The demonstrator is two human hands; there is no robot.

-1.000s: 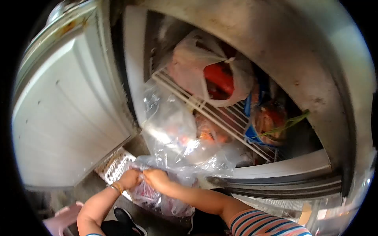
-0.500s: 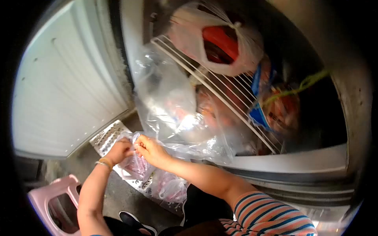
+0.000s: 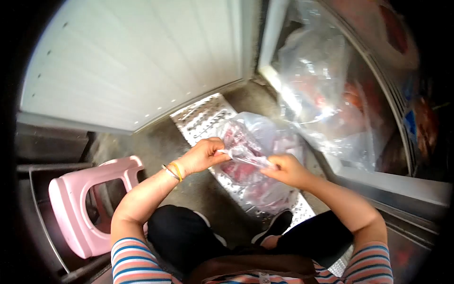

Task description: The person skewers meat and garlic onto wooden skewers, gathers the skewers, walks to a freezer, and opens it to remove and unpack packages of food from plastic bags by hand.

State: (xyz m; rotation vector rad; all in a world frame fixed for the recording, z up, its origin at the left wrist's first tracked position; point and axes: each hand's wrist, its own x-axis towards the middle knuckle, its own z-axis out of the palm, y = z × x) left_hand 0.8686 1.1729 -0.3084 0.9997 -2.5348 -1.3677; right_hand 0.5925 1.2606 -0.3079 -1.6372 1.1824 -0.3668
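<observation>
My left hand and my right hand are both closed on a clear plastic bag. Its gathered edge is stretched taut between them. Reddish-pink contents, too blurred to name, show through the film. The bag rests on a perforated metal plate on the floor, and other pale plastic with pinkish contents lies against it. Beyond my right hand, a large clear plastic bag with reddish contents hangs over the sill of an open cold cabinet.
An open white door stands at the upper left. A pink plastic stool is on the left, beside a dark metal frame. My shoe is on the plate's near part. At the far right, a blue-and-reddish package sits inside the cabinet.
The view has swung toward the floor and left, so the cabinet sits further right. My hands, together before, are now apart with the bag's edge pulled out between them.
</observation>
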